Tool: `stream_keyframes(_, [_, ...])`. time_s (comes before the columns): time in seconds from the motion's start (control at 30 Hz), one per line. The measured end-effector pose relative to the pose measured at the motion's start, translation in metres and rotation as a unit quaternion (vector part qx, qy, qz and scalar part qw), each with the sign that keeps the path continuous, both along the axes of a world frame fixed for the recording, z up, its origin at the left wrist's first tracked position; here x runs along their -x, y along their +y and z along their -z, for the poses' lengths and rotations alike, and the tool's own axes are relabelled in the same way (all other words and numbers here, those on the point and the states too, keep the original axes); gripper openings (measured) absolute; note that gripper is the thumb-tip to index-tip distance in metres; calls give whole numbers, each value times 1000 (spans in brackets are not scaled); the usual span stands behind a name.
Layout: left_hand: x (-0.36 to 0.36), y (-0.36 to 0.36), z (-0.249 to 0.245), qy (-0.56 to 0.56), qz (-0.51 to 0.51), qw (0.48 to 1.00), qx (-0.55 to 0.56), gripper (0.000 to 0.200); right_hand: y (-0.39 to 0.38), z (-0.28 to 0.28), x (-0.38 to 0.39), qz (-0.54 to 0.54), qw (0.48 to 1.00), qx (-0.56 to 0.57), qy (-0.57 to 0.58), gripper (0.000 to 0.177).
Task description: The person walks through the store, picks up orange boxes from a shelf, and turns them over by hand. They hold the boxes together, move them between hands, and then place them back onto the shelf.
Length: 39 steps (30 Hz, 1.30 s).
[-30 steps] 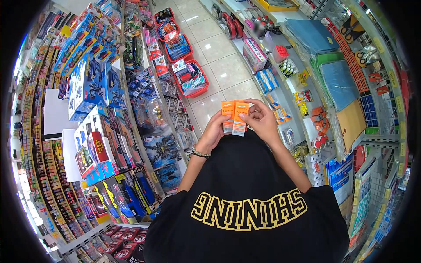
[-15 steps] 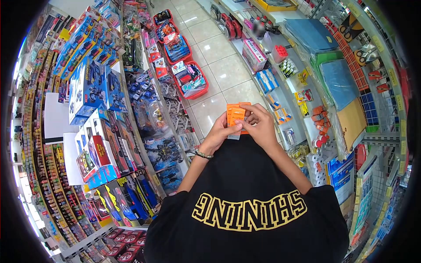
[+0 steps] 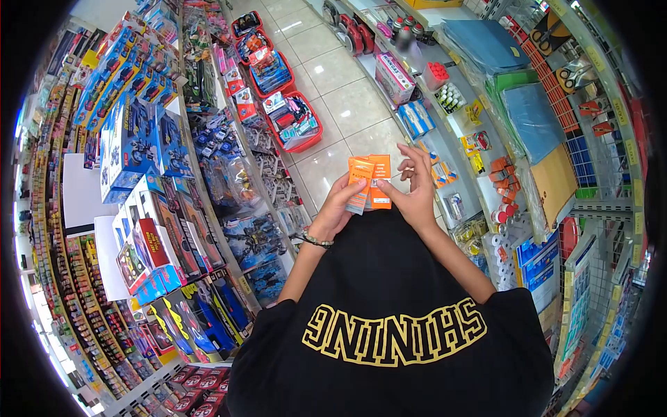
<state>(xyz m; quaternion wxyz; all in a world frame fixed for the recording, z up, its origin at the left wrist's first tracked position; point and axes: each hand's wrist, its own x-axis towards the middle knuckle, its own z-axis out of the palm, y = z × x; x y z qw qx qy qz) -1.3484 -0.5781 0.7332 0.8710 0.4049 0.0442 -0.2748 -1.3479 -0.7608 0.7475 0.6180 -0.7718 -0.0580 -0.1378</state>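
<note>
My left hand [image 3: 336,208] pinches a small stack of flat orange printed packets [image 3: 359,171] between thumb and fingers. They are held in front of my chest, above the tiled floor. A second orange packet [image 3: 379,169] fans out to the right of the front one, showing white print and a white label near its lower edge. The thumb of my right hand [image 3: 416,198] rests at that packet's right side, while its other fingers are raised and spread away from it. The fingers of my left hand behind the stack are hidden.
Red baskets [image 3: 306,142] of small goods line the aisle floor [image 3: 345,92]. Shelves of boxed toys [image 3: 128,142] rise on the left. On the right, shelves hold a pink-and-white box [image 3: 395,78], blue folders [image 3: 531,115], hanging scissors [image 3: 549,42] and tape rolls [image 3: 501,254].
The orange packets have fanned apart, exposing more of the right one. My right hand's fingers have lifted off and spread, with the thumb left at the packet. The view has shifted slightly.
</note>
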Motion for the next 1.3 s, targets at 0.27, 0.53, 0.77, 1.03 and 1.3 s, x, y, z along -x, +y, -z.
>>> stream_keyframes(0.27, [3, -4, 2, 26, -5, 1000, -13, 51, -2, 22, -3, -110, 981, -109, 113, 48])
stream_keyframes(0.53, [4, -4, 3, 47, -23, 999, -1, 47, -1, 21, -1, -89, 967, -197, 134, 40])
stream_keyframes(0.77, [1, -6, 11, 48, -45, 996, -62, 41, -5, 0, -3, -95, 951, -255, 150, 40])
stream_keyframes(1.03, [1, -6, 4, 39, -30, 999, -22, 36, -20, 0, -2, -288, 587, -670, 352, 53])
stream_keyframes(1.3, [2, -6, 5, 40, -27, 998, -34, 39, -21, 1, 0, -414, 539, -665, 309, 66])
